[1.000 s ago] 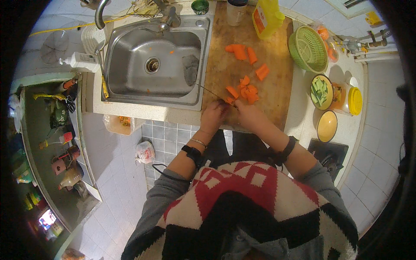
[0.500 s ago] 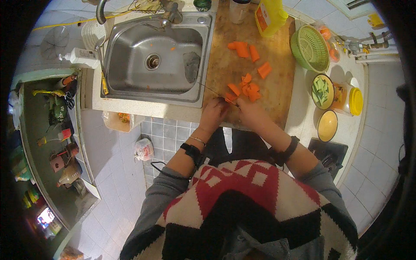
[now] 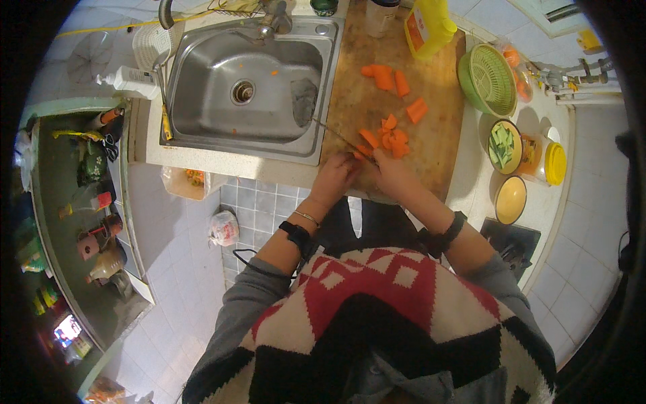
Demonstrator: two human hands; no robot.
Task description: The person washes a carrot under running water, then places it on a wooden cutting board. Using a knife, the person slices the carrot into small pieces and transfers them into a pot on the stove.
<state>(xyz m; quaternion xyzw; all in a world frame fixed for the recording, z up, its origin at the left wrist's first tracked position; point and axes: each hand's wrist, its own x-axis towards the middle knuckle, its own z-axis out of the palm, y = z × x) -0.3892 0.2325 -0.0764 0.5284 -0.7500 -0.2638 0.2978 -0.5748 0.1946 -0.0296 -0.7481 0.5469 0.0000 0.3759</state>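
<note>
At the near edge of the wooden cutting board (image 3: pixel 350 111), my right hand (image 3: pixel 396 176) is closed round the handle of a knife (image 3: pixel 334 132). Its blade slants away to the left, with the tip over the sink's rim. My left hand (image 3: pixel 335 176) is bent beside it, fingers curled on a carrot piece (image 3: pixel 360 154) that they partly cover. Just beyond the blade lies a small heap of cut carrot (image 3: pixel 397 143). Farther up the board are larger carrot chunks (image 3: pixel 383 77) and a single chunk (image 3: pixel 416 110).
Left of the board is a steel sink (image 3: pixel 202 131) with a grey cloth (image 3: pixel 304 101). A yellow jug (image 3: pixel 429 30) stands at the board's far end. To the right are a green basket (image 3: pixel 468 81), a bowl of cut green vegetable (image 3: pixel 502 145), an empty bowl (image 3: pixel 511 200) and a yellow-lidded jar (image 3: pixel 554 163).
The knife has shifted slightly against the carrot at my left fingers, and more of its blade shows. Both hands stay nearly in place. The whole view has moved a little.
</note>
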